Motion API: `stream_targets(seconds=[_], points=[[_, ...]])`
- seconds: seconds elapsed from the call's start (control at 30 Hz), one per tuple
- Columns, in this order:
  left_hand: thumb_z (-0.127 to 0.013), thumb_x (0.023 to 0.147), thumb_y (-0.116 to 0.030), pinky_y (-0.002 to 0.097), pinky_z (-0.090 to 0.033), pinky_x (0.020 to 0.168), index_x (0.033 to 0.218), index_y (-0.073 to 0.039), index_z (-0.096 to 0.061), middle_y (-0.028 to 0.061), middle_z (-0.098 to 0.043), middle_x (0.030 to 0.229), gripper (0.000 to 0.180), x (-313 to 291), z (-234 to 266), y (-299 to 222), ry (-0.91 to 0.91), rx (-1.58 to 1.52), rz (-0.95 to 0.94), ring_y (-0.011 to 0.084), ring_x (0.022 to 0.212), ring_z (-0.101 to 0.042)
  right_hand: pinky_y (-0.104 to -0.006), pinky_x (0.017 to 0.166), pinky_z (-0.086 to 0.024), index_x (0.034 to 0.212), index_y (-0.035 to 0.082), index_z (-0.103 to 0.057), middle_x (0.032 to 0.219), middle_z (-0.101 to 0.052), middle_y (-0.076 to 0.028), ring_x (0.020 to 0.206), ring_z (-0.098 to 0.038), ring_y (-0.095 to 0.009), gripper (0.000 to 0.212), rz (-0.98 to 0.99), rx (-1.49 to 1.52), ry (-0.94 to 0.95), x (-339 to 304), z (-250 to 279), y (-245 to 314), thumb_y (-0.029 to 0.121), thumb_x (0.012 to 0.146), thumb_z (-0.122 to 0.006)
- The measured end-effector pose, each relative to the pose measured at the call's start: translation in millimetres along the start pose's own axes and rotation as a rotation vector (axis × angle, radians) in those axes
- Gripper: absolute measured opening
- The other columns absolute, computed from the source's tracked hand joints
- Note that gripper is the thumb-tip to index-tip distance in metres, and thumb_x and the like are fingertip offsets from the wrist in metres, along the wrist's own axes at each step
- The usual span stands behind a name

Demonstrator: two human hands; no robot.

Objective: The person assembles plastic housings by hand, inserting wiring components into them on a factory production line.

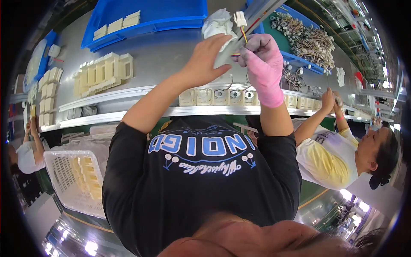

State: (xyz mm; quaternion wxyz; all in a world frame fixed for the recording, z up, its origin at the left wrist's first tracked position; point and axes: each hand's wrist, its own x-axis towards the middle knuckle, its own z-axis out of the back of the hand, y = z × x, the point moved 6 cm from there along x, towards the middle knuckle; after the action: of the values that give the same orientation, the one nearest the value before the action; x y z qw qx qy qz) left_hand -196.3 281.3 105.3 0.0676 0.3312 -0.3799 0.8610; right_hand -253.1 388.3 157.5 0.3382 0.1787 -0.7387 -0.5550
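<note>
My right hand (264,64), in a pink glove with grey fingertips, pinches a thin wire lead with a white plug connector (239,19) on its end. Yellow and dark wires run from the plug down into the fingers, and the connector points up and away from me. My bare left hand (207,60) hovers just left of it, fingers stretched out and thumb apart, holding nothing. Below both hands, a row of cream square housings (204,97) sits along the metal rail, several with round metal parts inside. A crumpled white plastic bag (217,23) lies beyond my left fingertips.
A blue tray (150,30) with cream parts stands at the far left; stacked cream housings (105,73) lie nearer. A blue bin (304,64) at right holds many wire leads (306,38). A co-worker (329,150) works at right. A white basket (75,182) stands lower left.
</note>
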Motion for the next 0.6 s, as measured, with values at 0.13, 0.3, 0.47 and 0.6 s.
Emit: stream_targets(seconds=[0.13, 0.3, 0.47, 0.6], points=[[-0.056, 0.08, -0.021, 0.0377, -0.037, 0.088, 0.099, -0.004, -0.053, 0.0154, -0.057, 0.101, 0.027, -19, -27, 48, 0.328, 0.121, 0.295, 0.0297, 0.101, -0.052, -0.034, 0.065, -0.05, 0.091, -0.002, -0.042, 0.08, -0.05, -0.01, 0.063, -0.053, -0.015, 0.016, 0.187, 0.244, -0.064, 8, -3, 6, -0.001, 0.078, -0.051], [-0.037, 0.092, -0.034, 0.0321, -0.048, 0.072, 0.098, -0.005, -0.055, 0.0107, -0.061, 0.088, 0.035, -76, -38, 81, 0.417, -1.01, 1.052, 0.0217, 0.083, -0.059, -0.0325, 0.073, -0.049, 0.107, -0.002, -0.042, 0.09, -0.053, -0.014, 0.076, -0.059, -0.02, 0.028, -0.024, -0.061, -0.163, 15, 21, -47, 0.003, 0.081, -0.048], [-0.033, 0.093, -0.038, 0.0311, -0.048, 0.073, 0.112, -0.008, -0.051, 0.0084, -0.058, 0.093, 0.04, -85, -44, 79, 0.151, -1.218, 1.172, 0.0206, 0.082, -0.058, -0.0296, 0.069, -0.046, 0.109, -0.001, -0.045, 0.098, -0.054, -0.013, 0.077, -0.058, -0.018, 0.034, -0.236, -0.772, 0.292, -31, -34, -96, 0.012, 0.079, -0.054], [-0.034, 0.093, -0.038, 0.0308, -0.046, 0.074, 0.116, -0.009, -0.05, 0.0061, -0.055, 0.102, 0.04, -82, -41, 70, 0.153, -1.177, 1.16, 0.0174, 0.086, -0.055, -0.0391, 0.069, -0.044, 0.098, 0.002, -0.048, 0.088, -0.053, -0.019, 0.081, -0.054, -0.034, 0.029, -0.108, -0.906, 0.235, -37, -42, -102, 0.023, 0.079, -0.055]])
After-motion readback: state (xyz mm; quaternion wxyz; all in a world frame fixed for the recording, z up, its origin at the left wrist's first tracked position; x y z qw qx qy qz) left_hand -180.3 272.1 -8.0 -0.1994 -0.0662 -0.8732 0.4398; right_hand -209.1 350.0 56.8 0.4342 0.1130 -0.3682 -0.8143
